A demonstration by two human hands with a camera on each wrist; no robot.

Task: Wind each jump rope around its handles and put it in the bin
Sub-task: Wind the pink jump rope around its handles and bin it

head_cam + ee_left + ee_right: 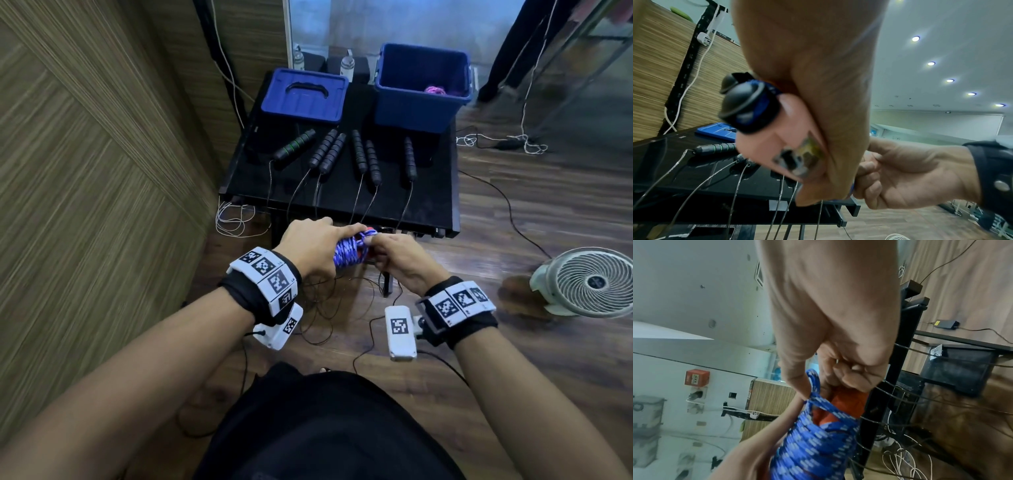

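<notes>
I see my left hand (310,245) curled around a bundle of blue-and-white jump rope (347,251) wound over its orange handles (840,404), held in the air just off the near edge of the black surface (435,192). My right hand (399,258) sits at 3 o'clock of the bundle, its fingers (851,376) pinching the loose blue end of the rope at the top of the winding. In the left wrist view the black end caps of the handles (744,104) poke out of my fist.

The blue bin (423,85) stands at 1 o'clock on the far side of the surface, open, with a pink rope bundle (435,90) lying inside. Its blue lid (305,94) lies flat at 11 o'clock, well apart from my hands.

Between the bin and me, 6 black foam handles (358,150) lie in a row on the surface, 1 with green rings (294,147) at the left end, and their thin cables (406,205) hang over the near edge to the wooden floor (548,205). A white fan (589,281) stands on the floor at 3 o'clock.
</notes>
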